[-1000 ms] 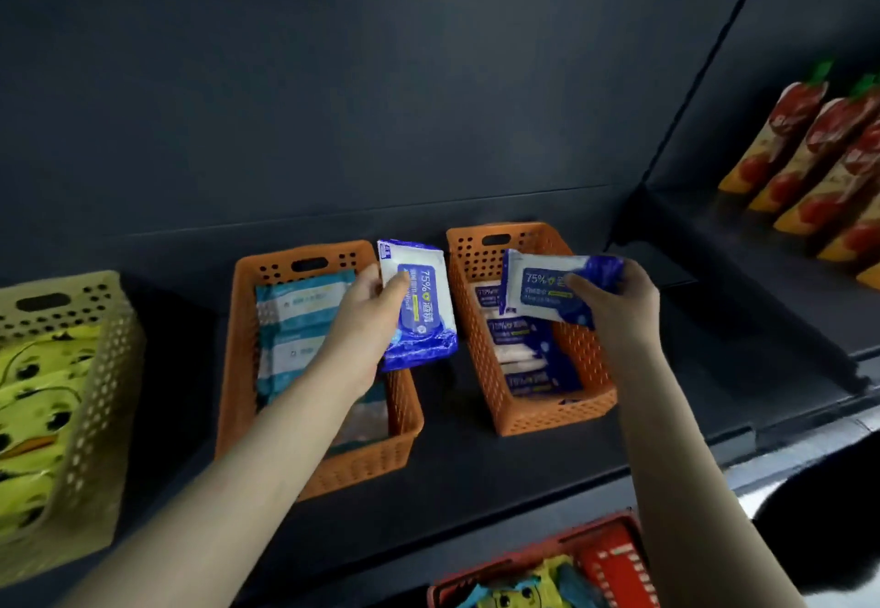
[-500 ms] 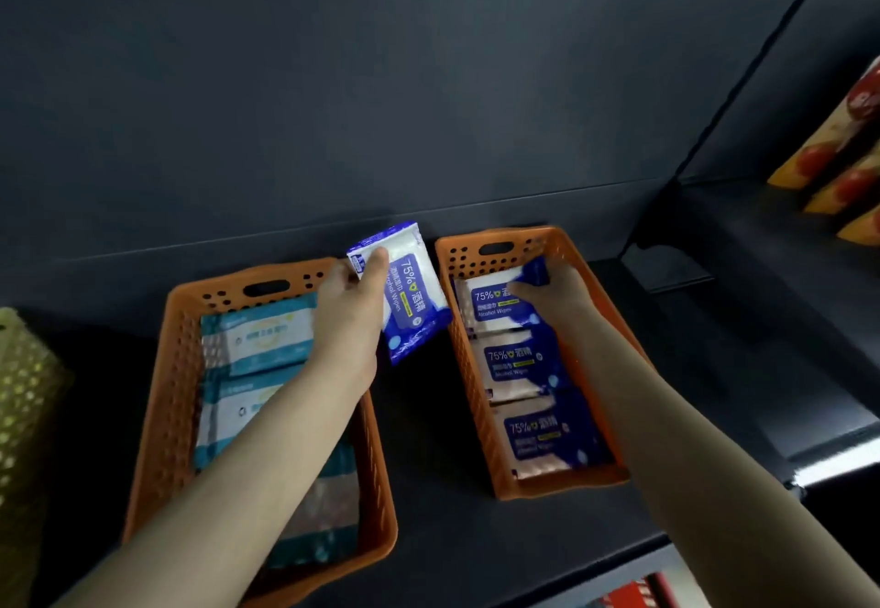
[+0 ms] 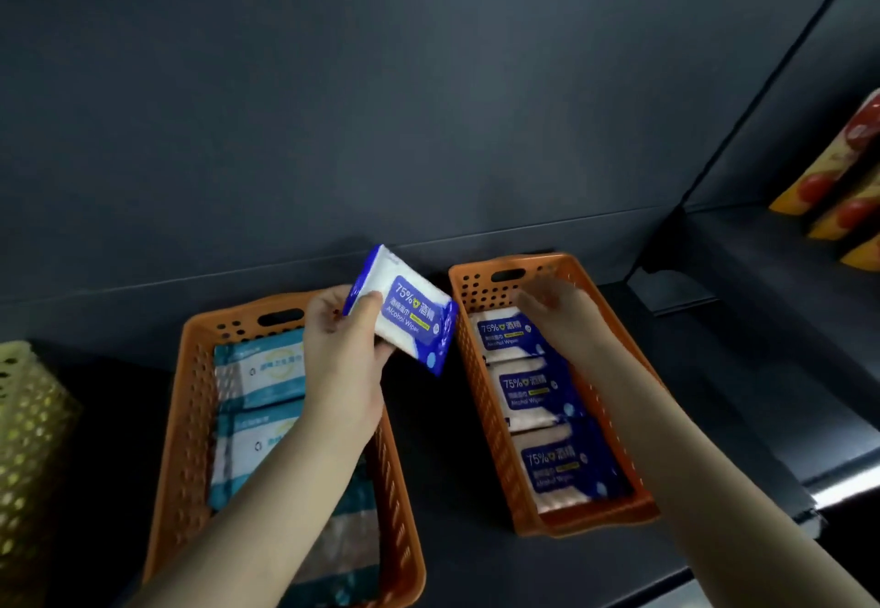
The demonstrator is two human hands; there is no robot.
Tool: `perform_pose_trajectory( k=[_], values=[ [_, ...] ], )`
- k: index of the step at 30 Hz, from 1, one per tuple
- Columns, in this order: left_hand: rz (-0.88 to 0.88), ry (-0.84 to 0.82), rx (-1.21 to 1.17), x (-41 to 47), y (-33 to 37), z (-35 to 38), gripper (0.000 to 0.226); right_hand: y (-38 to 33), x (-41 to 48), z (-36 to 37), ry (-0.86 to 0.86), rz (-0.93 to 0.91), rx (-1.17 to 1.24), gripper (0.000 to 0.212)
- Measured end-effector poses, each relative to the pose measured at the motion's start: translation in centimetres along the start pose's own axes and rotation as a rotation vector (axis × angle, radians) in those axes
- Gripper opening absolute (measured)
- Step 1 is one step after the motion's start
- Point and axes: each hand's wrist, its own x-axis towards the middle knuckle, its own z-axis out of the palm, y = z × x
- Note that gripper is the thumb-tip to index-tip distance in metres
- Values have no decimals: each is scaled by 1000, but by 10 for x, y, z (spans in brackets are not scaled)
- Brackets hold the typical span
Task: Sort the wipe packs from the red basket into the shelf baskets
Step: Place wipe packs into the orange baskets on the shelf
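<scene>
My left hand [image 3: 340,345] grips a blue-and-white alcohol wipe pack [image 3: 405,312], tilted, in the air between two orange shelf baskets. The right orange basket [image 3: 597,519] holds three matching blue packs in a row; the farthest of them [image 3: 505,333] lies just below my right hand [image 3: 555,307]. That hand hovers over the basket's far end, blurred, fingers relaxed and holding nothing. The left orange basket [image 3: 183,417] holds teal-and-white wipe packs [image 3: 259,364]. The red basket is out of view.
A yellow perforated basket [image 3: 26,421] stands at the far left on the dark shelf [image 3: 457,555]. Orange-and-red pouches [image 3: 847,174] line a neighbouring shelf at the right. The dark back panel rises behind the baskets.
My right hand let go of its blue pack in the right basket and lifted off it. My left hand turned its pack and moved it right, toward that basket.
</scene>
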Motion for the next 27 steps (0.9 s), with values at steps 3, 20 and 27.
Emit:
perform_pose_trajectory(
  k=[3,20,27],
  values=[
    [-9,-51,-109,-10,4,2,19,-22,-30,0,-275,61,465,43],
    [-427,-314,515,-25,-56,20,36,9,-49,-63,-171,16,-89,16],
    [-413,-330,526,-16,-62,18,27,26,-26,-14,-258,29,-258,25]
  ],
)
